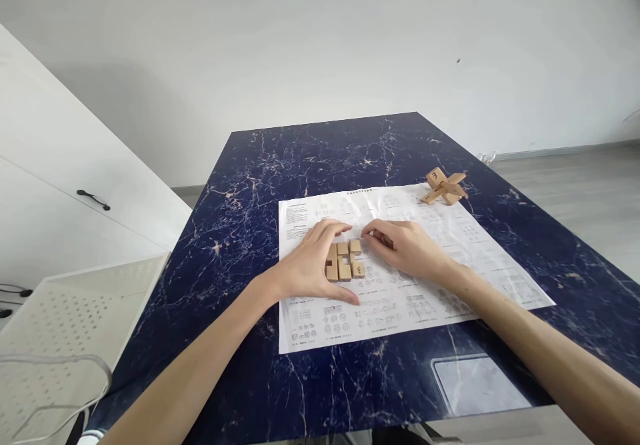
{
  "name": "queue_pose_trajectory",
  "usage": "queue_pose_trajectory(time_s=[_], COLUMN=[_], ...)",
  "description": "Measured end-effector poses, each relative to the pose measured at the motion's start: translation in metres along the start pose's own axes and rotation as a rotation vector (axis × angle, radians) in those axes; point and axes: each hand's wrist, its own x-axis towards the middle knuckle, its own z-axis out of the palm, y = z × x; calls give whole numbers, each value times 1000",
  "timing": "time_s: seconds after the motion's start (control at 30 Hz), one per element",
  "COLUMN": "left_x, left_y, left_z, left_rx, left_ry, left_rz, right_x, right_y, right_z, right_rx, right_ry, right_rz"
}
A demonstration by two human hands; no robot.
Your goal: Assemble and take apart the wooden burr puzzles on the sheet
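Several notched wooden puzzle pieces (344,272) lie side by side on a large printed sheet (310,318); the one at the right carries a dark mark. My left hand (313,262) curves around their left side, fingers beyond them and thumb on the near side, with a gap between. Part of the leftmost piece is hidden by this hand. Just right of the pieces, my right hand (407,248) rests on the paper with its fingers curled in, and I see nothing in them. At the sheet's far right corner sits a crossed cluster of wooden pieces (445,187).
The sheet lies on a dark blue marble-patterned table (320,158). A pale rectangular patch (480,382) shows near the front edge. To the left stand a white cabinet (75,158) and a perforated white surface (75,312) with cables (55,358). A wall rises behind.
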Motion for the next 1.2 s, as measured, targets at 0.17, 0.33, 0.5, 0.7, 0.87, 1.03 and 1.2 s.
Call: queue_pose_trajectory(time_s=[0.17, 0.33, 0.5, 0.7, 0.87, 1.03, 1.2], left_x=[1, 4, 5, 7, 8, 13, 15], left_y=[-11, -13, -16, -21, -22, -6, 1], left_z=[-10, -15, -18, -25, -24, -15, -11], left_rx=[158, 199, 158, -129, -542, -1040, -1480], left_ry=[33, 21, 70, 257, 542, 514, 483], left_rz=[17, 31, 26, -26, -118, -190, -349], right_x=[-1, -2, -3, -3, -2, -3, -4], right_y=[-2, -4, -4, -6, -8, -10, -10], right_z=[-2, -4, -6, -9, -9, -9, -7], right_rx=[43, 89, 67, 36, 27, -2, -28], right_ry=[18, -33, -75, -106, -121, -131, -120], right_rz=[-31, -52, -78, -148, -158, -181, -200])
